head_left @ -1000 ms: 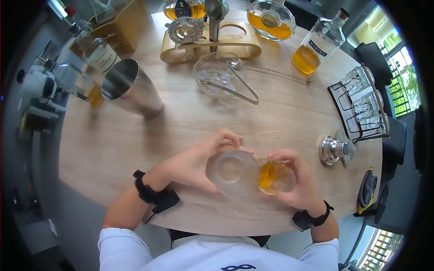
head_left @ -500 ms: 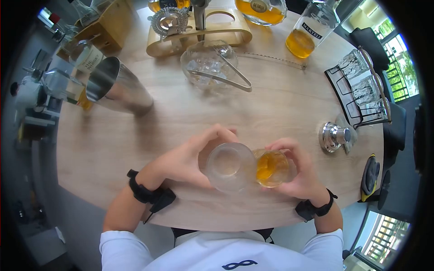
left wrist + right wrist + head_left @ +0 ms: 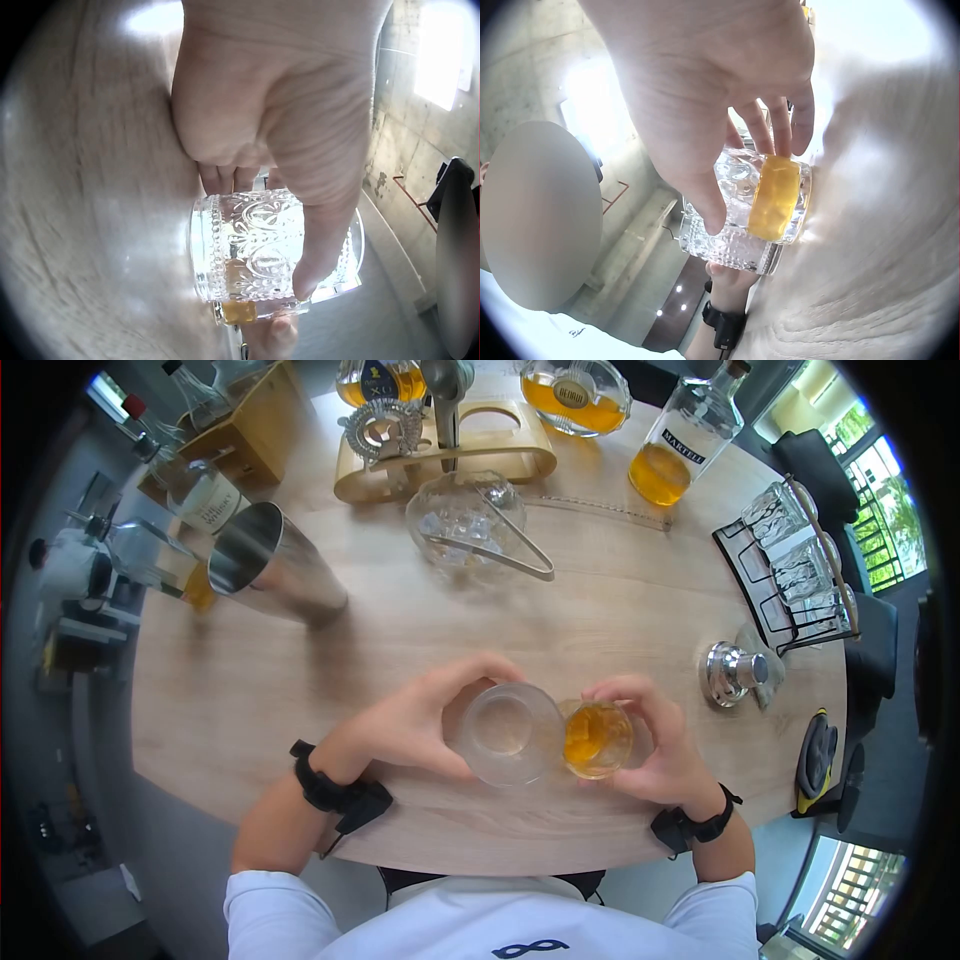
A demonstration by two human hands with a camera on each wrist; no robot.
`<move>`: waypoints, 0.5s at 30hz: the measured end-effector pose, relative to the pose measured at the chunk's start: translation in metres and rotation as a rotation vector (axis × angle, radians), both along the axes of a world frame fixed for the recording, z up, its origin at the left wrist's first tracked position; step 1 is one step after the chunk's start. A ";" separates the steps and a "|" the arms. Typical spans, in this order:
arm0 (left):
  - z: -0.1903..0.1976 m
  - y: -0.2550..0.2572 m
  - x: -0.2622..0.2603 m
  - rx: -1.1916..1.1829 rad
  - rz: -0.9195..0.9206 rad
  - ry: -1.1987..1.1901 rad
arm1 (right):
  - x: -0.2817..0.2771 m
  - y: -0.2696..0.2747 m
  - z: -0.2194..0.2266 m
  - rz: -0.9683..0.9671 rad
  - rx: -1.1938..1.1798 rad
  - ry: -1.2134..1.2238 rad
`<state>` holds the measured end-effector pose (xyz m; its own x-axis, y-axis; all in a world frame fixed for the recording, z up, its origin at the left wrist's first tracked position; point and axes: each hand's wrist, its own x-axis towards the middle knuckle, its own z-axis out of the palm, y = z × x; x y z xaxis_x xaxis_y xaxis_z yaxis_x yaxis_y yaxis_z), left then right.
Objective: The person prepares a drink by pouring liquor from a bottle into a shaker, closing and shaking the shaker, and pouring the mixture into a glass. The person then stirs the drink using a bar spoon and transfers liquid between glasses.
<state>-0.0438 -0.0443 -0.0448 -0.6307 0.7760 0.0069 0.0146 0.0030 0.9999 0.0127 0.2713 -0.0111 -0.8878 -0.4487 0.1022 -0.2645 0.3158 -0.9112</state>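
Observation:
At the near side of the table, my left hand [image 3: 415,718] grips a clear glass [image 3: 512,733], thumb and fingers around its side. Raised, beaded patterns cover that glass's wall in the left wrist view, and no drink shows in it. My right hand [image 3: 658,740] holds a smaller tumbler [image 3: 598,740] of amber liquid from its right side. The amber fills the tumbler's lower part [image 3: 774,199] in the right wrist view. Both glasses stand upright side by side, low at the wooden tabletop, their rims close together.
Further back are an ice bowl [image 3: 462,525] with tongs [image 3: 500,556], a metal shaker cup [image 3: 285,570], a wooden bar-tool stand [image 3: 450,460] and a Martell bottle [image 3: 680,445]. To the right stand a shaker top [image 3: 733,674] and a wire rack [image 3: 765,585] of glasses.
Both hands keep their hold on the two glasses, which stay side by side. The head view has shifted slightly; little else differs.

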 end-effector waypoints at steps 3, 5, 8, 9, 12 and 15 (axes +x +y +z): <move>0.005 0.004 -0.003 -0.010 0.008 0.145 | 0.000 0.003 0.004 -0.009 0.024 0.033; 0.009 0.007 0.000 0.000 0.032 0.096 | -0.001 0.005 0.005 0.030 0.004 -0.040; 0.006 0.007 0.003 -0.004 0.091 0.048 | -0.002 0.009 0.006 0.073 0.002 -0.047; 0.004 0.007 0.003 -0.019 0.122 0.054 | -0.001 0.010 0.007 0.070 0.007 -0.031; -0.008 0.013 0.010 0.114 0.328 -0.038 | -0.003 0.013 0.008 0.095 0.019 -0.079; -0.006 0.000 -0.002 -0.144 0.302 0.316 | -0.004 0.025 0.006 0.231 -0.094 -0.217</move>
